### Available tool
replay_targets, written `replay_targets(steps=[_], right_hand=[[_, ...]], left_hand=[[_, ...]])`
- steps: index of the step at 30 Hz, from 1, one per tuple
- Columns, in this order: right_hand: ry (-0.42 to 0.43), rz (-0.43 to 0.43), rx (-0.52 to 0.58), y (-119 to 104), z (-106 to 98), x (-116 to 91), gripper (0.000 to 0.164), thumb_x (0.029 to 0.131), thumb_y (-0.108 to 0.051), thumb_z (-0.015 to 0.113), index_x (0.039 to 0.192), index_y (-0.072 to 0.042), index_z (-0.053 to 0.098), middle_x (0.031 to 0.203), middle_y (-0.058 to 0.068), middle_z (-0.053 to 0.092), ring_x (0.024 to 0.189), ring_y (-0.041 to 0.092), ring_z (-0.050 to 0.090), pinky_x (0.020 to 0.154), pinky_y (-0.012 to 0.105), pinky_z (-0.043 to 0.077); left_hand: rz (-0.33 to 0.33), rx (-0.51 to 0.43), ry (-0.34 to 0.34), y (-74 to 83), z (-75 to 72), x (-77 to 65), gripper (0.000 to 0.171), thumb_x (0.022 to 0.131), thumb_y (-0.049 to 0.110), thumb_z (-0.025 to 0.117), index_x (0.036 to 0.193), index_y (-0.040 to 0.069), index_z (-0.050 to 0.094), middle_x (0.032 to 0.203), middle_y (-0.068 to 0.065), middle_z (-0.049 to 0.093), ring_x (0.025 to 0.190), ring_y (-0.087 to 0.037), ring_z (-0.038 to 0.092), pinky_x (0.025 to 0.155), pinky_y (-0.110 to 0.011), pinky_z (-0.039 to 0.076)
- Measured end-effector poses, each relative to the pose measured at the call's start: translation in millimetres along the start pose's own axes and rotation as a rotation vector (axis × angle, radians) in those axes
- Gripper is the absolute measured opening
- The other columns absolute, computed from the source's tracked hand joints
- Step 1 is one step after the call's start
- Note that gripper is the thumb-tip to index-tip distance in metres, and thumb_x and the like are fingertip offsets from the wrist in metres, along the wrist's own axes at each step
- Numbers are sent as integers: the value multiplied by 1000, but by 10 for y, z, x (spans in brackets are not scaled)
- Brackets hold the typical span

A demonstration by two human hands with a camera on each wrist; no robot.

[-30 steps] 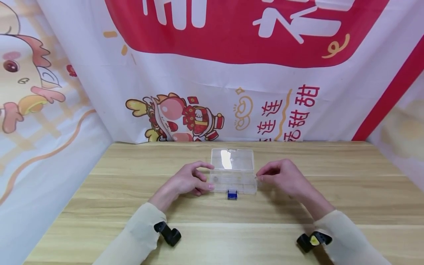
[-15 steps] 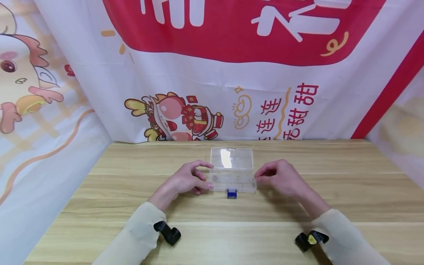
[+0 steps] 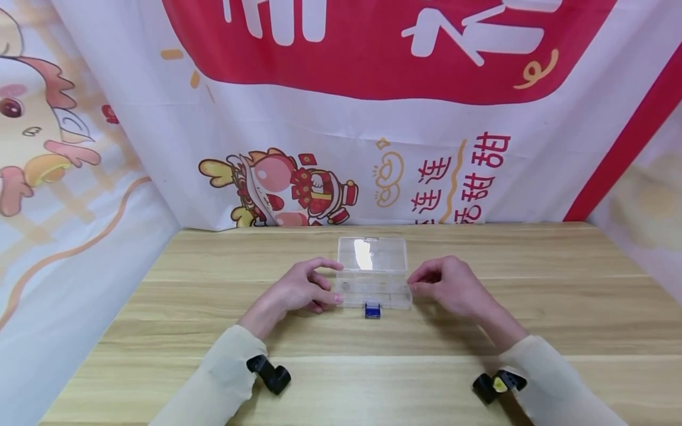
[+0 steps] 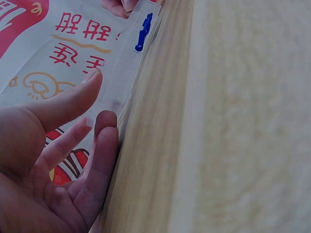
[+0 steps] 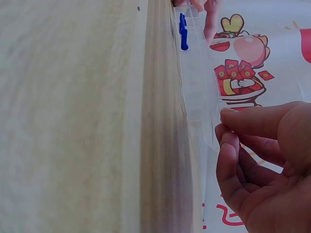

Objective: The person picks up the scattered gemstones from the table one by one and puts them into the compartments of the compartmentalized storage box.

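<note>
A small clear plastic organizer box lies on the table with its lid tilted back. A blue latch hangs at its front edge. My left hand rests at the box's left end, index fingertip near the hinge corner and thumb farther forward. In the left wrist view its fingers are loosely bent beside the wall. My right hand is at the right end, thumb and index fingertips pinched together right at the wall. What they pinch is tiny and mostly hidden. A small dark speck shows in the left compartment.
The wooden table reaches back to a printed cloth backdrop, with another cloth along the left side. Both sleeves carry a black wrist camera. The raised lid stands just in front of the back cloth.
The right fingertips have shifted slightly left, over the box's right end, and the tiny speck seen at them a second ago no longer shows. The left hand and box stay put.
</note>
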State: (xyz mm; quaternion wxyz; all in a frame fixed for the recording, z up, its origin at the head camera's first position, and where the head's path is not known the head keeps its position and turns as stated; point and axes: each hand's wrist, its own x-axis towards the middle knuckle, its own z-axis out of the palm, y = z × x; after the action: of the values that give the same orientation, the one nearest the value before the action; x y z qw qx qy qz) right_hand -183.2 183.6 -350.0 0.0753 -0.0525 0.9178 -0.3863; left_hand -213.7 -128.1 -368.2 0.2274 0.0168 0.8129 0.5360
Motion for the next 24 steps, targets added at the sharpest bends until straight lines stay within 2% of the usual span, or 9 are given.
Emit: replay_targets(steps=[24], right_hand=[[-58,-71,-49,-32,40,-4,6,96,-12,77,99,-16,81,95,0,75,85,17,61,72,27,52]], left_hand=[[-5,-3,-6,-5,-3,10,55,87,15,89,135,30,68,110,-10,63,80,-22,71,68,-31,63]])
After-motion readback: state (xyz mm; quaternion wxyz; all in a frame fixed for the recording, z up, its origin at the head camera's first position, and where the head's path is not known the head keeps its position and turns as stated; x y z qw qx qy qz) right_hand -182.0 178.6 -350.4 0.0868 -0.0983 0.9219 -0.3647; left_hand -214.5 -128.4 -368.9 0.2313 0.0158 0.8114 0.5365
